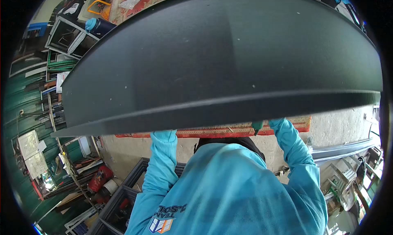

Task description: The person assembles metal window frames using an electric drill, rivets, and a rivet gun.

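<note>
A wide dark grey panel (184, 59) with a folded lower edge spans nearly the whole view in front of me, tilted close to the camera. Both blue sleeves reach under it. My left sleeve (163, 147) ends at the panel's lower edge, and the left hand is hidden behind it. The right sleeve (286, 140) also runs up to that edge, its hand out of sight. Just left of the right cuff, a small green piece (257, 126) with a dark tip pokes out below the panel; most of it is covered.
Behind the panel's lower edge lies a red patterned rug (213, 132) on a concrete floor. Dark frames (133, 179) stand by my left arm. Racks of profiles and a red bag (100, 178) are at the left. Long metal profiles (344, 149) lie at the right.
</note>
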{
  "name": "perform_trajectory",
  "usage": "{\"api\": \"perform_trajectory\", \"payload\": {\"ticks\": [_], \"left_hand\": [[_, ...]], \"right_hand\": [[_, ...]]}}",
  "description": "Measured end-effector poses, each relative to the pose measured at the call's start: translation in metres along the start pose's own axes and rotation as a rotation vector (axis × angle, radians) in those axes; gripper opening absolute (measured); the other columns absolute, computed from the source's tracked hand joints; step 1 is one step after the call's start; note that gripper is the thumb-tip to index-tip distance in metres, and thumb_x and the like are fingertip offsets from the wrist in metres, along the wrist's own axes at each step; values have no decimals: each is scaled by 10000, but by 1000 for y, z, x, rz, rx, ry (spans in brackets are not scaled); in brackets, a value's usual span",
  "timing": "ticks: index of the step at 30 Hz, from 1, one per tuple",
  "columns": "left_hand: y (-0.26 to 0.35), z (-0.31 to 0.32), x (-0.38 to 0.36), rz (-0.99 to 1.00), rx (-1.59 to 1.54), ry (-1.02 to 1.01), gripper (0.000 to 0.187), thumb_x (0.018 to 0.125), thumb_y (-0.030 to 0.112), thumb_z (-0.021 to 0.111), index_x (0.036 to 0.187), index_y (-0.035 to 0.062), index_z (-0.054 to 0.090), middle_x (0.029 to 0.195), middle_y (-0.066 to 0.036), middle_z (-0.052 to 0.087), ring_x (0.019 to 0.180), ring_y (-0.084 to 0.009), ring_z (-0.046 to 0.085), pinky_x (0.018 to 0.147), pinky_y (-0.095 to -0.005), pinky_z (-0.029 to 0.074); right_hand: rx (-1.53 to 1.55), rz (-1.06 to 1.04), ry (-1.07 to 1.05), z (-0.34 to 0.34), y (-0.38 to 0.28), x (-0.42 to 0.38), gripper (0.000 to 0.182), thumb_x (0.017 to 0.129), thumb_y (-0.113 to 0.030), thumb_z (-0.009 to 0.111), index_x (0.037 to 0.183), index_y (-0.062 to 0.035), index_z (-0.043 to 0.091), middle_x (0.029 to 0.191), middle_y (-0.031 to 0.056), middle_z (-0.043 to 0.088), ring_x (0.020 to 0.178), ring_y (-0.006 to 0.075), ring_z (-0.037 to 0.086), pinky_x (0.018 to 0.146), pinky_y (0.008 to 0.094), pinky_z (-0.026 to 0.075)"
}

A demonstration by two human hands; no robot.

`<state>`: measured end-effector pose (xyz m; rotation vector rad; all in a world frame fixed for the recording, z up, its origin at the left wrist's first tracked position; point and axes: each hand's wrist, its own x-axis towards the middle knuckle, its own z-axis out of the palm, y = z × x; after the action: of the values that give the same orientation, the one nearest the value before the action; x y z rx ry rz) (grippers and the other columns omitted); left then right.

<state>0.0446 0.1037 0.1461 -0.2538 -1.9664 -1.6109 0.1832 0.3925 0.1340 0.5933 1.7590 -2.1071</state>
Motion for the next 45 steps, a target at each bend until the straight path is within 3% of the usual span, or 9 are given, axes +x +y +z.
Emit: {"api": "perform_trajectory", "payload": {"ticks": [3, 12, 21, 28, 29, 30, 34, 42, 45], "left_hand": [[-20, -16, 1, -28, 14, -94, 800, 750, 493, 706, 1272, -34, 407, 1185, -129, 497, 1020, -225, 509, 906, -351, 427], [-11, -4, -1, -4, -34, 2, 863, 744, 480, 714, 1358, -1, 344, 1245, -124, 464, 1076, -217, 487, 931, -360, 426], [-7, -7, 1, -54, -21, -98, 821, 751, 445, 712, 1340, -2, 357, 1248, -119, 464, 1072, -216, 488, 950, -354, 408], [-28, -6, -4, 50, -103, 79, 752, 759, 424, 711, 1288, -13, 402, 1242, -121, 456, 1071, -210, 485, 962, -363, 401], [-23, -6, -7, 15, -100, 63, 732, 755, 419, 711, 1267, -14, 416, 1208, -121, 470, 1042, -204, 501, 935, -361, 420], [-17, -5, -9, -19, -99, 43, 713, 751, 414, 711, 1245, -15, 431, 1175, -122, 485, 1012, -199, 517, 907, -360, 440], [-15, -4, -6, -27, -75, 28, 706, 737, 432, 723, 1195, -34, 456, 1100, -115, 518, 940, -197, 534, 841, -341, 458], [2, 5, 0, -21, 6, 71, 709, 727, 499, 740, 1098, -60, 510, 1020, -109, 547, 893, -204, 532, 811, -332, 456], [-8, -3, 0, 53, 42, -66, 636, 746, 473, 726, 1026, -68, 543, 918, -117, 586, 807, -217, 569, 764, -343, 491]], "right_hand": [[48, 40, -55, -3, -13, -3, 560, 828, -370, 710, 1176, 48, 577, 926, 116, 654, 615, 138, 642, 488, 235, 518], [43, 10, -61, -3, -1, 1, 568, 825, -377, 709, 1181, 46, 578, 923, 122, 658, 623, 149, 645, 497, 254, 519], [55, 118, -66, -17, -2, 23, 605, 813, -407, 689, 1141, 87, 569, 892, 162, 661, 618, 177, 654, 495, 271, 522], [-142, 167, -110, -18, -12, 29, 491, 821, -358, 681, 1110, 30, 599, 814, 139, 654, 569, 166, 629, 435, 288, 486], [-217, 216, -114, -17, -11, 32, 464, 822, -346, 680, 1098, 20, 606, 800, 134, 649, 557, 163, 623, 419, 287, 475], [-93, -16, -72, -13, -6, 26, 464, 825, -352, 681, 1082, 27, 612, 772, 124, 644, 548, 160, 618, 404, 281, 465], [-176, 113, -105, -19, -2, 34, 472, 822, -356, 690, 1079, 31, 615, 732, 105, 634, 547, 151, 614, 405, 281, 465], [-227, 19, -145, -19, -10, 33, 470, 823, -355, 703, 1085, 27, 625, 710, 81, 627, 537, 134, 598, 388, 273, 441], [-231, -13, -171, -19, -18, 29, 471, 813, -359, 711, 1079, 22, 632, 711, 80, 628, 532, 127, 590, 401, 274, 444]]}}
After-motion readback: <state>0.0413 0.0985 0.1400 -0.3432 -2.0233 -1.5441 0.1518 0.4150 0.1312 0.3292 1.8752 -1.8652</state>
